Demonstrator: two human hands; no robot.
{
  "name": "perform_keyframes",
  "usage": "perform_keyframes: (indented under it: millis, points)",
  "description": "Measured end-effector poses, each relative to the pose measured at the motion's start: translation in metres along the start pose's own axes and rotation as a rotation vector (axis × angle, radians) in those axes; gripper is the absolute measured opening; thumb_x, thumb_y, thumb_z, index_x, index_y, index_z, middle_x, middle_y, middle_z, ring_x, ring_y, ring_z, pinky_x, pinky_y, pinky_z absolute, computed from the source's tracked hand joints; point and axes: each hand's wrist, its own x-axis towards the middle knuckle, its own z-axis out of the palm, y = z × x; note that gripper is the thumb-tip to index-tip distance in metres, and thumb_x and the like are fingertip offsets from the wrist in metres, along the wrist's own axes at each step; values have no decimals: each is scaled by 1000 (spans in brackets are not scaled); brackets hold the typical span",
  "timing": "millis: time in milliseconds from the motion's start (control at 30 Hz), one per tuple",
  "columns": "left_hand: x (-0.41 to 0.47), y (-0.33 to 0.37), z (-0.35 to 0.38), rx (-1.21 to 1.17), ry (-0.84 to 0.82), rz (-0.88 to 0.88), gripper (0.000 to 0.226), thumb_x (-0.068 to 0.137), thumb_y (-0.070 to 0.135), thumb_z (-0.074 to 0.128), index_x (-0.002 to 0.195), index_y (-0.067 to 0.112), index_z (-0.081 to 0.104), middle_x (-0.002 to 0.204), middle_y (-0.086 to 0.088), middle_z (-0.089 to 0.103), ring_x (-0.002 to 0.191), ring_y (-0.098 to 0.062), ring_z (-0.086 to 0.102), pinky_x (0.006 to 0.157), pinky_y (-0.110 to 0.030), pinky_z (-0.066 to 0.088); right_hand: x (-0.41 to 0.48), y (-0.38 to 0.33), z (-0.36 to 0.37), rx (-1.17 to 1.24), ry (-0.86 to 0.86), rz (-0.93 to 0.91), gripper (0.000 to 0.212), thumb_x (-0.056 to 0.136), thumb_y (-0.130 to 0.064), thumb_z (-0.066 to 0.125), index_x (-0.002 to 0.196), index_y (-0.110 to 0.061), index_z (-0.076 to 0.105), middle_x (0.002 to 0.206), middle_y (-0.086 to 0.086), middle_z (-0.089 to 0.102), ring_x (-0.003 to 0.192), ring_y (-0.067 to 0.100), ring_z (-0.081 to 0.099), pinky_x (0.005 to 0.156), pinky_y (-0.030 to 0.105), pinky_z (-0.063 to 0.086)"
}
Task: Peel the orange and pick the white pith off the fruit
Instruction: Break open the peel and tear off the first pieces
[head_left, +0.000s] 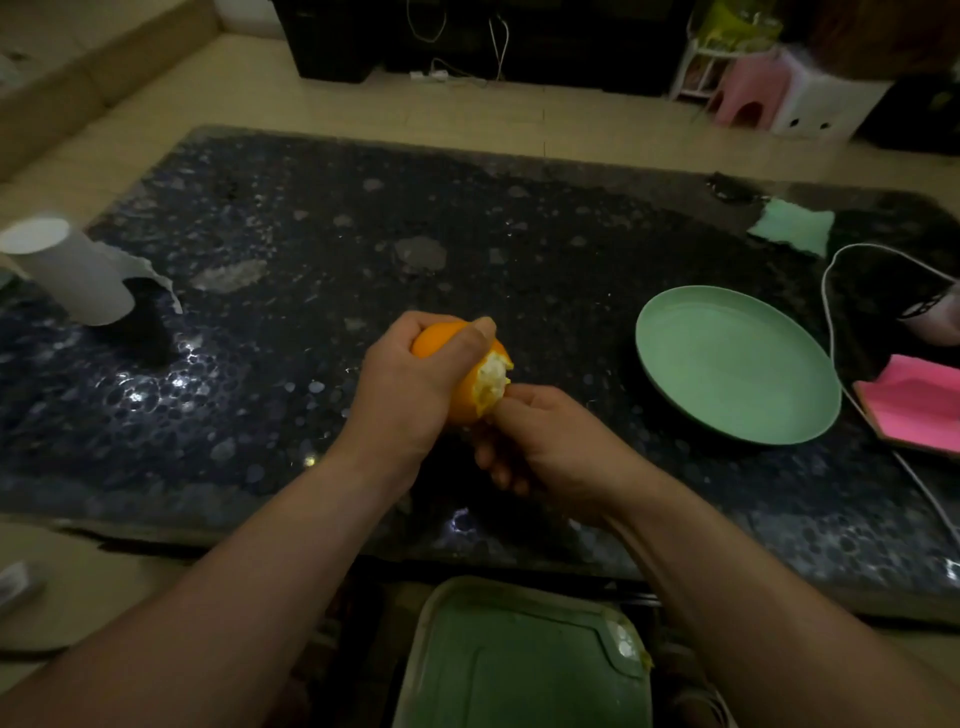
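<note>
Head view. The left hand grips the orange from above, fingers curled over the top of the fruit and holding it in the air above the near middle of the table. The orange touches nothing but the two hands. On its right side the peel is torn open, exposing a patch of white pith; the rest of the rind is intact. The right hand meets the fruit from below and to the right, its fingers curled, with the thumb tip set against the lower edge of the torn opening. It appears to pinch the peel there, though the dim light leaves the exact hold uncertain.

The table is dark with a speckled, glossy top. To the right of the hands, well apart from them, lies a round green plate. Beyond it sit a pale green cloth, a pink object at the right edge, and a white cable looping between plate and pink object. A white paper roll stands tilted at the far left. Below the table's near edge, between the forearms, is a green bin.
</note>
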Motion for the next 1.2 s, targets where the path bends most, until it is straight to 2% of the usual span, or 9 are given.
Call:
perform_keyframes:
  millis: [133, 233, 333, 567, 700, 867, 1000, 1133, 1200]
  points:
    - [3, 5, 0, -106, -7, -68, 41, 87, 50, 79, 107, 15, 70, 101, -16, 78, 82, -26, 74, 63, -35, 58, -1, -3, -2, -39, 16, -37, 30, 108, -23, 42, 100, -4, 63, 72, 7, 67, 57, 21, 57, 48, 29, 40]
    - [4, 10, 0, -162, -31, -99, 34, 94, 44, 73, 110, 15, 69, 96, -10, 78, 80, -21, 73, 66, -35, 57, -2, -6, -4, -130, 39, -61, 35, 109, -29, 42, 98, -3, 63, 75, 5, 70, 60, 22, 61, 48, 28, 43]
    - [2, 8, 0, -155, -43, -100, 40, 94, 43, 75, 115, 9, 69, 106, -17, 78, 83, -24, 73, 66, -36, 58, -2, -8, -6, -207, 45, -69, 32, 107, -30, 46, 89, -10, 64, 72, 3, 69, 58, 18, 60, 50, 28, 44]
    - [3, 6, -3, -223, -51, -204, 37, 92, 48, 75, 108, 16, 73, 105, -15, 79, 85, -23, 74, 73, -36, 60, -1, -6, -11, -336, 47, -140, 35, 107, -35, 49, 84, -12, 63, 66, 1, 65, 56, 16, 59, 54, 32, 47]
    - [4, 14, -6, -315, -109, -331, 35, 95, 53, 66, 92, 19, 73, 84, -6, 75, 68, -18, 71, 65, -30, 57, -3, -9, -16, -278, 8, -142, 33, 109, -29, 46, 94, -5, 62, 70, 2, 65, 57, 16, 57, 52, 27, 44]
    - [4, 11, -6, -274, -102, -240, 34, 95, 53, 67, 97, 20, 72, 89, -5, 76, 75, -17, 72, 72, -33, 58, -1, -6, -11, -231, 31, -137, 35, 111, -38, 46, 98, -10, 62, 74, 0, 69, 60, 17, 60, 54, 31, 44]
    - [5, 16, -6, -366, -105, -298, 45, 98, 55, 59, 81, 20, 80, 85, -5, 75, 71, -17, 70, 68, -29, 57, -2, -11, -11, -106, 24, -170, 27, 110, -27, 49, 90, -15, 62, 69, 2, 63, 57, 13, 55, 50, 21, 42]
    - [9, 13, -15, -544, -120, -469, 53, 92, 64, 60, 111, 16, 76, 107, -11, 75, 95, -27, 69, 101, -43, 50, -7, -16, -9, 100, -52, -168, 26, 109, -20, 46, 87, -16, 59, 68, 3, 56, 55, 14, 47, 48, 23, 34]
    - [12, 10, -21, -645, -80, -547, 58, 89, 67, 60, 111, 15, 76, 110, -14, 76, 86, -28, 70, 91, -38, 52, -4, -16, -16, 223, -95, -138, 28, 107, -22, 46, 84, -20, 61, 68, 3, 55, 56, 16, 45, 51, 29, 27]
